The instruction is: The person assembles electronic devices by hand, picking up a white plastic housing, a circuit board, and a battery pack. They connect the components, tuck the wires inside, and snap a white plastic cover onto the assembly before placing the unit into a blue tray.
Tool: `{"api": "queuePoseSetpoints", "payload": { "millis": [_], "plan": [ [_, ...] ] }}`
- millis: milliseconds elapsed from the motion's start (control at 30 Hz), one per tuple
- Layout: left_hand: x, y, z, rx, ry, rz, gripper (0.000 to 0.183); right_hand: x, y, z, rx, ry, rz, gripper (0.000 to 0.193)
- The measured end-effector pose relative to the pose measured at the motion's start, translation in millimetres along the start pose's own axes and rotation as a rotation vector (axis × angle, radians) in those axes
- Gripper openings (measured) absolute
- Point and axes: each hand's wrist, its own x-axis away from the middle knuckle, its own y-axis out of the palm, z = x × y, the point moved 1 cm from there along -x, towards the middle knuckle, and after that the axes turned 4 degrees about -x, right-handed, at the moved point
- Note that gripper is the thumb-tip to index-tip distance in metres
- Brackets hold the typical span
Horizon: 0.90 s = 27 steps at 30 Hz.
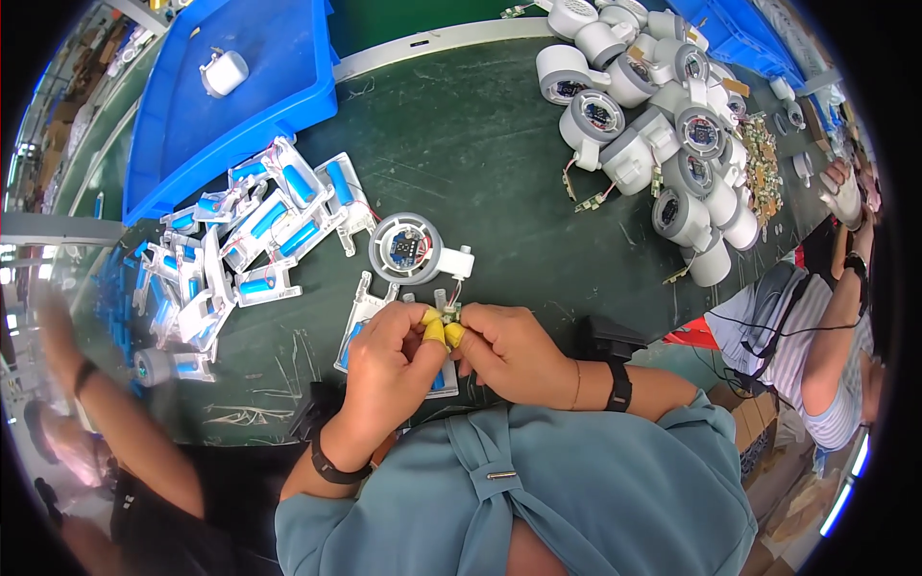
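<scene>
Close in front of me, my left hand (pixel 392 357) and my right hand (pixel 519 353) meet, fingers pinched, with yellow finger covers on some tips. Between them they grip a small green circuit board (pixel 450 314). Thin wires run from it up to a round white and grey housing (pixel 379 252), lying on the table just beyond my hands. A dark board shows inside that housing's ring. Partly beneath my left hand lies a white plastic handle shell (pixel 362 305) with a blue battery cell in it; my hand covers some of it.
Left of me is a pile of white shells with blue cells (pixel 264 219), with a blue tray (pixel 235 125) behind, holding one white housing (pixel 226 73). Many similar housings (pixel 629 154) and small boards (pixel 764 178) are heaped right. Co-workers' arms (pixel 134 432) show on both sides.
</scene>
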Motion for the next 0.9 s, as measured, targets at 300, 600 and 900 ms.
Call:
{"api": "queuePoseSetpoints", "payload": {
  "millis": [300,600,900],
  "plan": [
    [-6,-1,10,-0.334,0.274,0.021,0.013,1,2,5,0.115,-0.149,0.109,0.009],
    [2,14,27,0.219,-0.053,-0.057,0.015,4,5,10,0.233,-0.289,0.169,0.014],
    [-3,16,42,0.003,-0.046,-0.071,0.022,7,7,14,0.047,-0.252,0.265,0.018]
  ]
}}
